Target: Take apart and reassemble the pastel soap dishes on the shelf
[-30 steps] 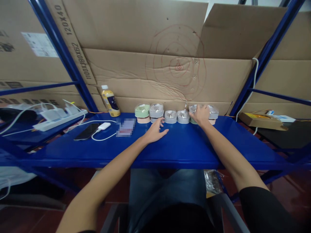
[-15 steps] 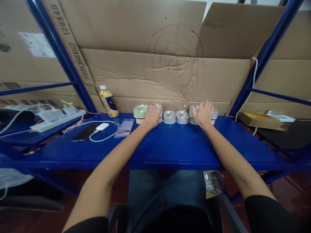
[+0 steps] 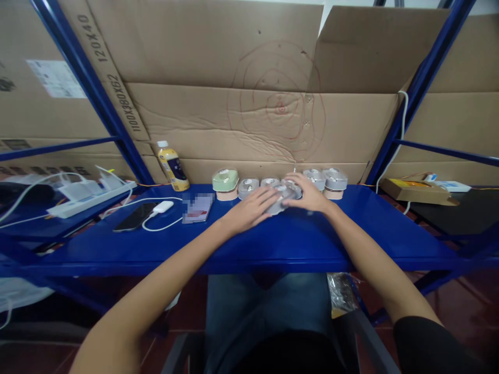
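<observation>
In the head view, my left hand point(image 3: 251, 210) lies over the left side of a small grey box point(image 3: 276, 206) with a clear lid, its fingers pressed on top. My right hand point(image 3: 307, 193) curls round the same box from the right. The box is held in front of the row and is smeared by motion. Behind it stand similar grey boxes point(image 3: 248, 187), partly covered by my fingers. A green box point(image 3: 225, 179) sits on a beige one point(image 3: 226, 194) at the row's left end. At the right end, grey boxes point(image 3: 335, 179) rest on top of others.
The blue table point(image 3: 241, 249) runs below the cardboard wall point(image 3: 187, 114). To the left are a yellow bottle point(image 3: 173, 169), a phone-like slab point(image 3: 198, 208), a black phone point(image 3: 135, 216) and a white charger point(image 3: 162, 207) with its cable. An open cardboard box point(image 3: 419, 192) lies far right.
My left hand has moved right and nearer, and a grey box has left the top of the left stack. My right hand has moved left off the right stack, meeting it at the box.
</observation>
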The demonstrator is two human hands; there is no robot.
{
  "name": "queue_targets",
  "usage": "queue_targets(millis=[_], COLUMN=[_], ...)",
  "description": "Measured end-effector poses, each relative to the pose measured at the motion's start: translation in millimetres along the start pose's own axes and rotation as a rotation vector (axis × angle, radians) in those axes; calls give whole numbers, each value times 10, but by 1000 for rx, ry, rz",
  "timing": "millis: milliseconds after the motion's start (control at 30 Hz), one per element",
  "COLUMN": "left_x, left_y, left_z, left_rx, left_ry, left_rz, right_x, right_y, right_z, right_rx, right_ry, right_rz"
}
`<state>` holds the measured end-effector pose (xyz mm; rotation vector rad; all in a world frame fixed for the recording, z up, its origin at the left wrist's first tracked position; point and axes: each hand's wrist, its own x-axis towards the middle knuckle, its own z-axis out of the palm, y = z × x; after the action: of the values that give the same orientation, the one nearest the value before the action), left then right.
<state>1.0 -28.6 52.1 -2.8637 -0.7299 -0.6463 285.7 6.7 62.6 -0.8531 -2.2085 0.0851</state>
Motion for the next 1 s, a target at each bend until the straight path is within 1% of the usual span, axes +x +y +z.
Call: queue_targets(millis=[67, 133, 167, 233, 300, 400, 433, 500, 600, 667, 767, 833, 900, 933, 1000], left_x=[-57, -108, -130, -155, -146, -71, -41, -2, -20, -67, -124, -133, -126, -123, -125], left_y=[126, 185, 192, 172, 127, 46, 19, -29, -81, -96, -89, -80, -90, -107, -172], left_z=[17, 61, 88, 145, 211, 329, 369, 432, 464, 452, 422, 407, 395, 389, 375], left_rx=[-85, -157, -191, -253, -303, -373, -402, -468, -503, -481, -455, -445, -439, -437, -421], left_ry=[-59, -99, -107, -82, -31, 35, 50, 75, 73, 52, 17, 19, 62, 104, 228], left_rz=[65, 91, 89, 55, -21, -201, -254, -315, -337, -307, -239, -248, -278, -297, -366], right_x=[-47, -86, -99, -114, -117, -106, -99, -84, -77, -97, -162, -206, -233, -239, -241], right_y=[-51, -87, -102, -135, -177, -243, -255, -248, -143, -26, 154, 243, 293, 304, 301], right_z=[36, 85, 113, 173, 237, 316, 326, 303, 163, 38, -100, -134, -132, -124, -107], right_rx=[58, 73, 69, 45, 2, -43, -33, 33, 173, 235, 227, 186, 165, 163, 159], right_ry=[-196, -338, -378, -402, -392, -368, -356, -327, -270, -184, -47, -13, -10, -12, -20], right_rz=[-45, -30, -18, -2, 11, 44, 53, 69, 126, 194, 306, 345, 360, 368, 376])
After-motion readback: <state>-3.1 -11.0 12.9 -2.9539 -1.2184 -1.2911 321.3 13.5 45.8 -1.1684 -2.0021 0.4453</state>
